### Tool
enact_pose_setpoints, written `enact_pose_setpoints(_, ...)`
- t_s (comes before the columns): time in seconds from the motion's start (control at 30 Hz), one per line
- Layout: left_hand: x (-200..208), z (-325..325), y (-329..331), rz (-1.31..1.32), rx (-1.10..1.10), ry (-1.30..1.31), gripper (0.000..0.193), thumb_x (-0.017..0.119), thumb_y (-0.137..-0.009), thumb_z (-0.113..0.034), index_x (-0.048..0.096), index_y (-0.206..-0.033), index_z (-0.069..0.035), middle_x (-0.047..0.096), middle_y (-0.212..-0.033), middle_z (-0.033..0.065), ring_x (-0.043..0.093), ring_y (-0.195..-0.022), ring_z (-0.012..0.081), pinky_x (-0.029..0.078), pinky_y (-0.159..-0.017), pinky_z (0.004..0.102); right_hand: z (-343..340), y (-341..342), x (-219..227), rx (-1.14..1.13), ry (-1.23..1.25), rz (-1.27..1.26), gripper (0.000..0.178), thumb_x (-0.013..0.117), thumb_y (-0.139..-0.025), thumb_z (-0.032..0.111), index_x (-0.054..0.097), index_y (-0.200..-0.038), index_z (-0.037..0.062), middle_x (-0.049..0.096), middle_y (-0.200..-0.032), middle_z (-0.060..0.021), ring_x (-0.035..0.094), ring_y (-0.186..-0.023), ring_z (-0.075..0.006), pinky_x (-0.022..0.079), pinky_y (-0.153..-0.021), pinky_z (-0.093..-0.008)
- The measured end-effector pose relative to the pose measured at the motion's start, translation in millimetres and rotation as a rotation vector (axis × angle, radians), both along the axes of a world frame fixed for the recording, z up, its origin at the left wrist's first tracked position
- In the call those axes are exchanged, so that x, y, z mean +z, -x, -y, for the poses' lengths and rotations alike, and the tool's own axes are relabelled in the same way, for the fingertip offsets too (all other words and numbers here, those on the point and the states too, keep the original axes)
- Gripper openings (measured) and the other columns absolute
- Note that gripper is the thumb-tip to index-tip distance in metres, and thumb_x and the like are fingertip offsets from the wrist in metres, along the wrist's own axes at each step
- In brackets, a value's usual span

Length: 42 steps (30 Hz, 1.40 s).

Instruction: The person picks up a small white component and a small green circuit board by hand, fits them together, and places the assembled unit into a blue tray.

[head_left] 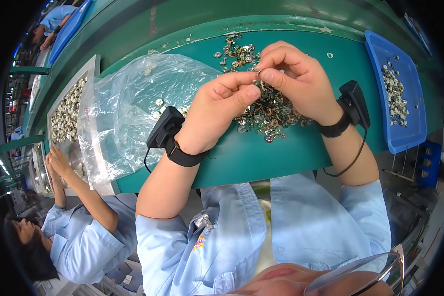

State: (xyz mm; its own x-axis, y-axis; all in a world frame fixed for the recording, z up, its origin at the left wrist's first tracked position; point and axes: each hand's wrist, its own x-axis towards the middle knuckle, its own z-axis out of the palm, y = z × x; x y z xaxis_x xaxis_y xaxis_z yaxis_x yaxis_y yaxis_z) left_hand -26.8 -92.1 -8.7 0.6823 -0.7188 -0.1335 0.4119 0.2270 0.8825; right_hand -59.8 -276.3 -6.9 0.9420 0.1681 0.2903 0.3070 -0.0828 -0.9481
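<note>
Forearms (pixel 165 190) converge over the flat green table (pixel 281 160). The right hand (pixel 306 81) pinches a small, mostly hidden metal part (pixel 258 72) above a heap of small metal components (pixel 274 121); the left hand (pixel 212 111), index finger extended, meets the part; its grip cannot be determined.

Two black wristbands (pixel 186 154) (pixel 334 129) — one clear plastic bag (pixel 126 106), one pile of metal parts (pixel 276 116).

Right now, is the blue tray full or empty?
Neither: the blue tray is partly filled. Small white pieces lie in it, with bare blue around them.
</note>
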Motion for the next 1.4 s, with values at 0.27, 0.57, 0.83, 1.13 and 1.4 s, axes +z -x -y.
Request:
enact_pose_setpoints(0.27,2.4,-4.0,-7.7,0.101,0.055,-0.100,0.015,0.061,-0.082,-0.007,0.058,-0.095,-0.001,0.058,-0.085,-0.0013,0.052,-0.079,0.0035,0.042,-0.069,0.0168,-2.6,2.3,1.0,-0.030,-0.039,-0.010,0.008,0.055,-0.084,0.006,0.054,-0.091,0.0003,0.050,-0.095,-0.0052,0.048,-0.086,-0.0098,0.040,-0.074,-0.0217)
enact_pose_setpoints(0.57,3.0,-4.1,-7.5,-0.026,0.027,0.075,0.021,0.058,-0.083,-0.003,0.058,-0.104,-0.001,0.058,-0.085,-0.0015,0.051,-0.074,0.0034,0.042,-0.067,0.0173,-1.6,3.3,6.1,-0.097,0.153,0.193,0.008,0.056,-0.083,0.007,0.054,-0.089,0.0005,0.054,-0.086,-0.0062,0.050,-0.080,-0.0134,0.041,-0.072,-0.0239)
enact_pose_setpoints(0.83,0.2,-3.5,-2.5,0.137,0.092,0.026,0.024,0.060,-0.082,-0.002,0.058,-0.106,-0.003,0.059,-0.087,-0.0007,0.052,-0.076,0.0048,0.043,-0.069,0.0183,-2.3,5.8,11.6,-0.086,0.184,0.187,0.008,0.056,-0.083,0.009,0.055,-0.086,0.0012,0.054,-0.085,-0.0064,0.051,-0.076,-0.0139,0.041,-0.069,-0.0252)
enact_pose_setpoints(1.13,-10.7,-4.7,-5.0,0.343,0.230,0.165,0.018,0.064,-0.079,-0.002,0.058,-0.096,-0.004,0.056,-0.096,0.0035,0.052,-0.082,0.0087,0.044,-0.073,0.0208,-6.0,10.5,14.6,-0.036,0.131,0.236,0.007,0.057,-0.083,0.009,0.055,-0.084,0.0021,0.055,-0.081,-0.0056,0.051,-0.074,-0.0141,0.041,-0.067,-0.0258)
enact_pose_setpoints(1.4,-11.0,-3.5,-8.4,0.407,0.066,0.276,0.022,0.068,-0.073,-0.002,0.060,-0.092,-0.009,0.042,-0.115,0.0057,0.045,-0.104,0.0150,0.043,-0.081,0.0271,-14.1,9.6,6.6,0.115,0.356,0.377,0.013,0.062,-0.074,0.004,0.056,-0.086,0.0030,0.055,-0.081,-0.0074,0.053,-0.076,-0.0192,0.042,-0.067,-0.0279)
